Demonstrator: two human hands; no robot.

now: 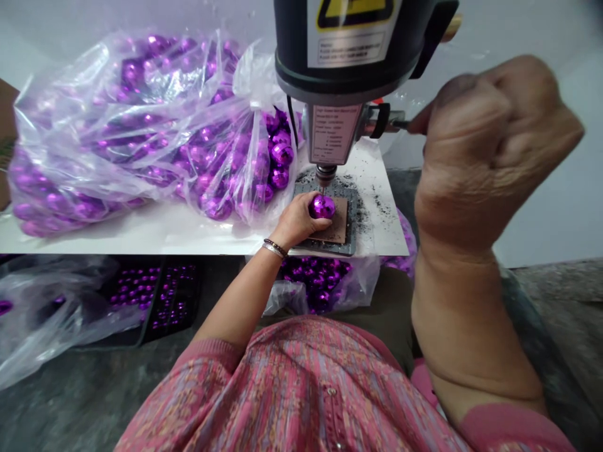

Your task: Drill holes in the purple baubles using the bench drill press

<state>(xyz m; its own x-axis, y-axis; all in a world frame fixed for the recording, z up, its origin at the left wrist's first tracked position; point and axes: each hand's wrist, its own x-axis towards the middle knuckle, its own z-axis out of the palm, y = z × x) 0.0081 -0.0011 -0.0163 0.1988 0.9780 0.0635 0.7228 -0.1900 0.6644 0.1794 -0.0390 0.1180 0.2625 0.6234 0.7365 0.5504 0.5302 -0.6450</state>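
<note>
A dark bench drill [342, 56] stands over the white table, its chuck and bit pointing down. Directly under the bit, my left hand [300, 218] grips a shiny purple ball [322, 206] between thumb and fingers, and the bit's tip is at the top of the ball. Beneath the ball lies a brown square pad [336, 227] on the drill's grey base plate [351, 235]. At the right, raised high and close to the camera, my right hand [485, 138] is closed round the drill's feed handle, most of which its fingers hide.
A large clear bag [141, 138] of purple balls fills the left of the white table [188, 240]. Dark shavings surround the base plate. Below the table edge are an open bag of purple balls [320, 282] and black trays [151, 301] holding more.
</note>
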